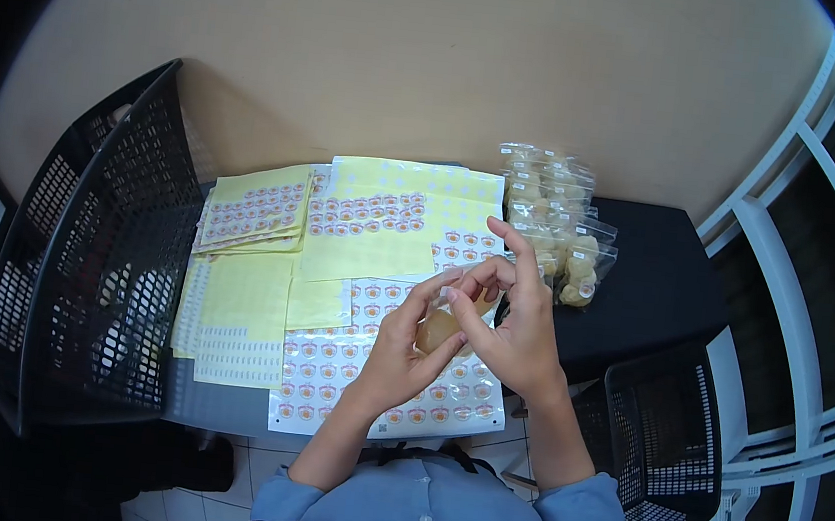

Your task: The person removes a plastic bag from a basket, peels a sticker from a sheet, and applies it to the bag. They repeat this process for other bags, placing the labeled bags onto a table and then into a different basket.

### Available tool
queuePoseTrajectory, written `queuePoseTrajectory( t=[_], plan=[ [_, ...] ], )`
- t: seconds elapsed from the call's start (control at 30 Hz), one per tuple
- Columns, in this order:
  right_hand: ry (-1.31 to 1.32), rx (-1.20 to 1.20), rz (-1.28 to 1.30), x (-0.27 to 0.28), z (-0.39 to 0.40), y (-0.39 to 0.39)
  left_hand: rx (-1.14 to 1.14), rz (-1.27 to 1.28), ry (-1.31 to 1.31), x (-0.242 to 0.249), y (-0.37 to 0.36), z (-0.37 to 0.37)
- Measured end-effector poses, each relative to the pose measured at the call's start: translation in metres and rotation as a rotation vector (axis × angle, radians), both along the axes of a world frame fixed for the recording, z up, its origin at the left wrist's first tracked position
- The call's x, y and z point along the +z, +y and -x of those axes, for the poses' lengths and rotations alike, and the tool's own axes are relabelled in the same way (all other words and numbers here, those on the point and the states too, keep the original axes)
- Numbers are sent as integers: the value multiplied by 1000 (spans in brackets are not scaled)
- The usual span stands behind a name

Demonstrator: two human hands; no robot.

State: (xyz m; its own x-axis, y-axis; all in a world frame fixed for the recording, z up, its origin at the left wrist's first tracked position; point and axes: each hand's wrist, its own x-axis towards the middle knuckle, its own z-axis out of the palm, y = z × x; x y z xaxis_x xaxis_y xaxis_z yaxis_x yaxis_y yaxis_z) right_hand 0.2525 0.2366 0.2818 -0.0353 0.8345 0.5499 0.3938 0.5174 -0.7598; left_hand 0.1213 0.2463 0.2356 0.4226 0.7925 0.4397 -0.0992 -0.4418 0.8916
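Over the lower part of a large sticker sheet [326, 377], my left hand [404, 345] is wrapped round a small clear bag [438, 331] with pale brownish contents. My right hand [514, 330] touches the top of the same bag with thumb and fingers, its index finger raised. Yellow sheets with round stickers [363, 250] lie behind and to the left of my hands. Just beyond my right hand, filled clear bags [549, 198] with small white labels are piled up; one bag [582, 271] lies at the front of the pile.
A tall black plastic basket [111, 261] stands at the left. Another black basket [667, 435] is low at the right, beside a white metal frame [783, 326]. A black-covered surface [647, 273] extends right of the bags. The wall [436, 71] rises behind.
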Motion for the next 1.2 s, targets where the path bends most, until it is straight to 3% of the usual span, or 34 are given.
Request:
queuePoseTrajectory(
  t=[0.3,0.4,0.8,1.2],
  plan=[
    [-49,108,-30,-1,5,18,171,16,-26,-8,-1,0],
    [-54,135,-57,-2,12,23,290,-97,-22,-9,-1,3],
    [76,36,-60,-7,19,29,251,-49,-102,-4,-2,8],
    [148,-18,-9,-12,-33,19,173,-23,-15,-8,-4,-38]
  ],
)
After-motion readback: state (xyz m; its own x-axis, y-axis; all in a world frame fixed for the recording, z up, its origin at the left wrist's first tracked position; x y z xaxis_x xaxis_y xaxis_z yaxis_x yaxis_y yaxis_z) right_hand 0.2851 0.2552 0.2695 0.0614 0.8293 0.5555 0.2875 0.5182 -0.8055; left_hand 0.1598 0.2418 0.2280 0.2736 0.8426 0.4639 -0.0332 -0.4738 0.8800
